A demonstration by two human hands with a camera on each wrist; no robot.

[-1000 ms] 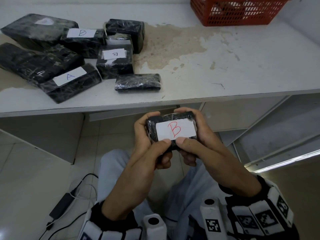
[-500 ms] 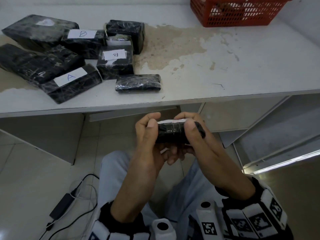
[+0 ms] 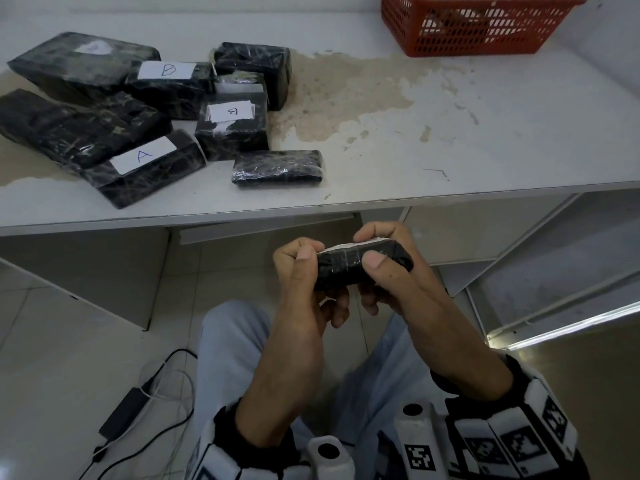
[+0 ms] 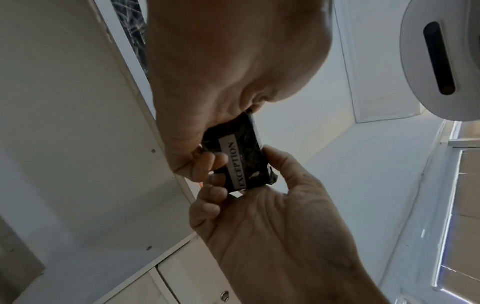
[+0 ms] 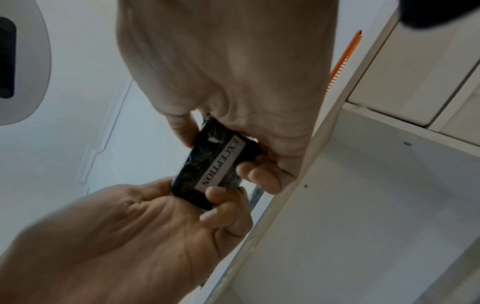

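Below the front edge of the counter (image 3: 450, 150), over the person's lap, a small black packet (image 3: 349, 270) was held by both hands at once. The left hand (image 3: 304, 285) gripped its left end, thumb on the near side and fingers curled underneath. The right hand (image 3: 398, 285) gripped the right end the same way. Neither hand was loose or open, and each was clamped on its own end of the packet. The packet lay with a narrow side towards the person, and a white label (image 3: 356, 244) on its upper face showed only as a thin edge. On the face under the fingers, both wrist views showed a printed strip (image 4: 235, 164) reading EXCEPTION.

The work looked like sorting wrapped packets by their labels, and this one seemed to be at the checking stage: picked up and being looked over, but not yet put anywhere. Up and to the left of the hands lay a cluster of black packets (image 3: 104, 109) on the counter, several touching or overlapping. One was marked A (image 3: 143, 156), and two were marked B. One unlabelled packet (image 3: 277, 167) lay apart from the rest, the nearest of them to the hands. Well beyond the right hand, at the far edge of the counter, stood a red basket (image 3: 478, 32) whose contents could not be made out. Judging by the cluster, most of the sorting was probably yet to be done.
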